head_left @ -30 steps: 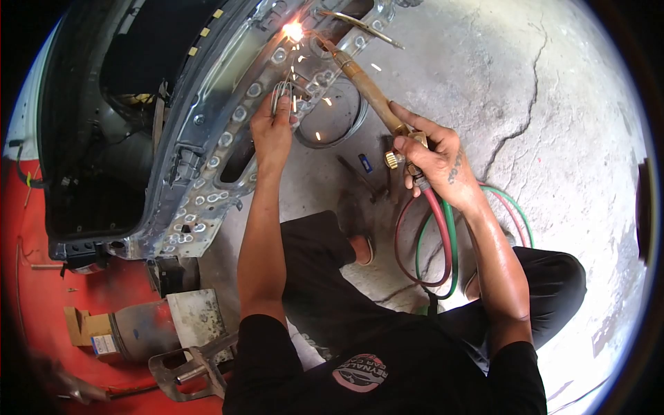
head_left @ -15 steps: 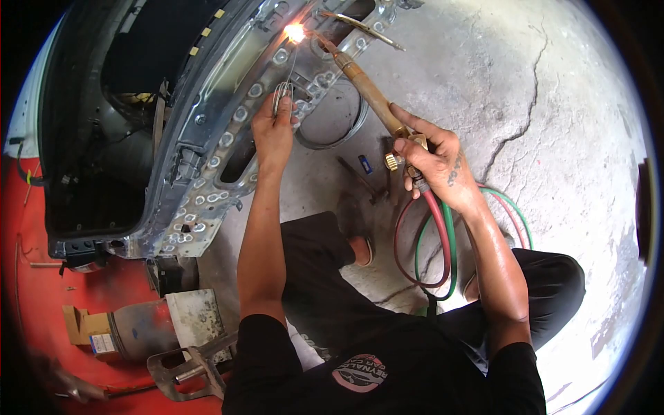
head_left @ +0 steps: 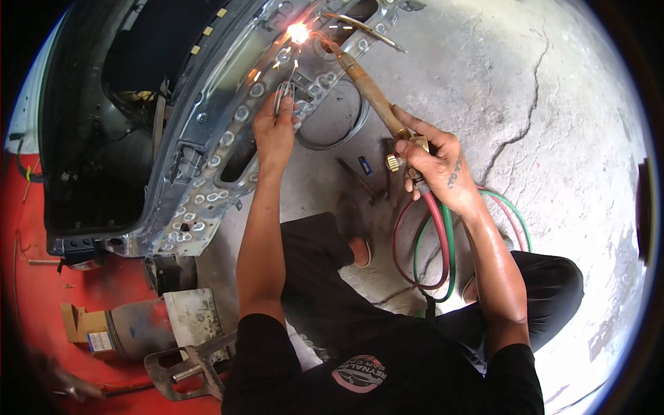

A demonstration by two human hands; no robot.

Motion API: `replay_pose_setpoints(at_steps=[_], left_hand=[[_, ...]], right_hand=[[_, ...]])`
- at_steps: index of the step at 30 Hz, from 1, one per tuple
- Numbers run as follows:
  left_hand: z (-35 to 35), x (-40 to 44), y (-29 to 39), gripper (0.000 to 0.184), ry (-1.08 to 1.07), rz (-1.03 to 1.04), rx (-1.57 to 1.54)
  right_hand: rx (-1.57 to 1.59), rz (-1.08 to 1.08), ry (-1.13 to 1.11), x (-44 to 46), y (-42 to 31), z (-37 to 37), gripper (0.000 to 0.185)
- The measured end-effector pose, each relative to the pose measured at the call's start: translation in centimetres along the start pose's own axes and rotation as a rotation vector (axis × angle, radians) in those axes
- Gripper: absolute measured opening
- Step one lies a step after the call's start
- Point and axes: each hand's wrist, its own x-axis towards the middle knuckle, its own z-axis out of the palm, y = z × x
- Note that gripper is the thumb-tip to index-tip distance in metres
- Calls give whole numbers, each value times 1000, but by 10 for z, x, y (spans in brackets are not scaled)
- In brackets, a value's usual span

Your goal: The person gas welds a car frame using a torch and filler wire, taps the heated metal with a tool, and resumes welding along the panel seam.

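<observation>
Bent wire [head_left: 283, 94] is pinched in my left hand [head_left: 274, 131], close to the metal panel [head_left: 228, 138] of a car body. My right hand [head_left: 437, 160] is wrapped round the brass handle of a torch [head_left: 373, 95], which points up and to the left. Red and green hoses [head_left: 443, 238] run down from the torch. At the torch's tip a bright glow [head_left: 298, 32] covers a spot on the panel, and sparks fly around it. The glare hides the end of the wire. Round weld marks dot the panel.
A coil of wire [head_left: 332, 146] lies on the cracked concrete floor [head_left: 512, 90], with a small blue object [head_left: 364, 165] nearby. A metal rod [head_left: 366, 32] rests at the panel's upper edge. A cylinder [head_left: 142, 330], a cardboard box [head_left: 79, 323] and a metal clamp [head_left: 183, 373] are at lower left.
The glow remains at nearly the same spot on the panel, with sparks now scattered to both sides. Both hands keep their hold and have barely shifted.
</observation>
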Motion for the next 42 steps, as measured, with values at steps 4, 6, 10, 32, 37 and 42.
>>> replay_pose_setpoints(at_steps=[4,6,10,32,37,42], left_hand=[[0,1,-1,26,6,-14,2],[0,1,-2,26,6,-18,-1],[1,1,-1,26,9,-16,-1],[0,5,-7,22,-2,2,11],[1,5,-6,23,5,-1,-19],[2,5,-4,24,9,-13,-15]], right_hand=[[1,7,0,0,0,-1,62],[0,3,-2,1,0,-1,62],[-17,-7,1,1,0,-1,61],[-37,-11,5,0,-1,0,63],[-31,-15,6,0,0,0,62],[-39,-16,5,0,0,0,62]])
